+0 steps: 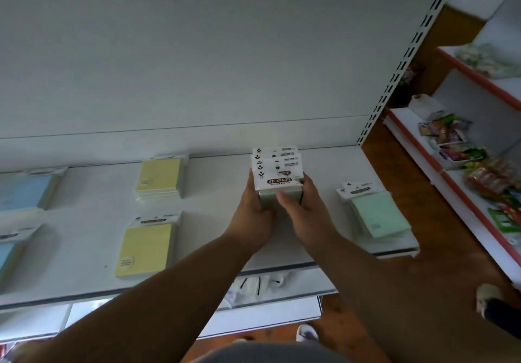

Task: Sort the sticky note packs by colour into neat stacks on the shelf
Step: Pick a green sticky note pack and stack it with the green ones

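Both hands, left hand (pixel 255 207) and right hand (pixel 303 210), clamp fingers around packs (pixel 277 173) labelled "STICKY NOTE".

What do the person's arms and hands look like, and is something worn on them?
Both forearms are bare right up to the bottom edge of the picture; no sleeves show. The left hand and the right hand wear no gloves. No ring, watch or bracelet is visible on either.
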Motion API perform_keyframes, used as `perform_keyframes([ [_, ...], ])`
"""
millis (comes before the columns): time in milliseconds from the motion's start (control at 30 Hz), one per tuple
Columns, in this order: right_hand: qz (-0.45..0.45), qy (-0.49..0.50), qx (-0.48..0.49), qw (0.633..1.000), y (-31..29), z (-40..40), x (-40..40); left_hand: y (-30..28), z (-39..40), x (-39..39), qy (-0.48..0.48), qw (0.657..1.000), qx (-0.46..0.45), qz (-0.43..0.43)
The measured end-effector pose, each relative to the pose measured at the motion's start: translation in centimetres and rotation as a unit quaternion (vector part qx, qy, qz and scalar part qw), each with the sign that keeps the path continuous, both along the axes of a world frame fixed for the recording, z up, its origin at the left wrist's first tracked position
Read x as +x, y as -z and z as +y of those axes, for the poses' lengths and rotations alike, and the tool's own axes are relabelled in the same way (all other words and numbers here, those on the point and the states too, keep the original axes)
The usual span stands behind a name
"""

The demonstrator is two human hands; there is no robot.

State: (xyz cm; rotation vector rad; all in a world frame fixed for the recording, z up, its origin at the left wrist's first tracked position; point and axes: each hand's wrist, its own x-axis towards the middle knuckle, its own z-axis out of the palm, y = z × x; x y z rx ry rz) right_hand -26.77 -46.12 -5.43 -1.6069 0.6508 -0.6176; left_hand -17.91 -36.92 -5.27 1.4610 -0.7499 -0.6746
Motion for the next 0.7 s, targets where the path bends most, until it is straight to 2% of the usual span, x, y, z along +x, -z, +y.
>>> perform_keyframes([
  [133, -0.006, -0.027, -0.005, 1.0, -0.3, 0.2, -0.7, -0.1, 0.2, -0.3, 0.017, 1.0, 0.006, 0.005],
  [233, 0.065, -0.035, -0.053, 0.996, -0.7, -0.1, -1.3, 0.1, 0.5, -0.1, 0.0, 0.997, 0.058, -0.044],
  [300, 0.129, 0.009, -0.109, 0.986, -1.2, -0.3, -1.3, 0.3, 0.5, 0.3, -0.039, 0.991, 0.105, -0.074],
  [400, 0.163, 0.104, -0.191, 0.962, -2.1, -0.2, -1.8, 0.6, 0.5, 0.4, -0.061, 0.982, 0.134, -0.114],
  [500, 0.173, 0.105, -0.226, 0.953, -2.8, -0.1, -2.1, 0.4, 0.5, 0.2, -0.066, 0.979, 0.142, -0.129],
  [567, 0.173, 0.102, -0.204, 0.958, -3.1, -0.2, -1.9, 0.3, 0.5, 0.0, -0.069, 0.978, 0.138, -0.142],
  [700, 0.177, 0.126, -0.082, 0.973, -3.5, -0.4, -1.0, 0.3, 0.7, -0.2, -0.078, 0.967, 0.151, -0.19],
])
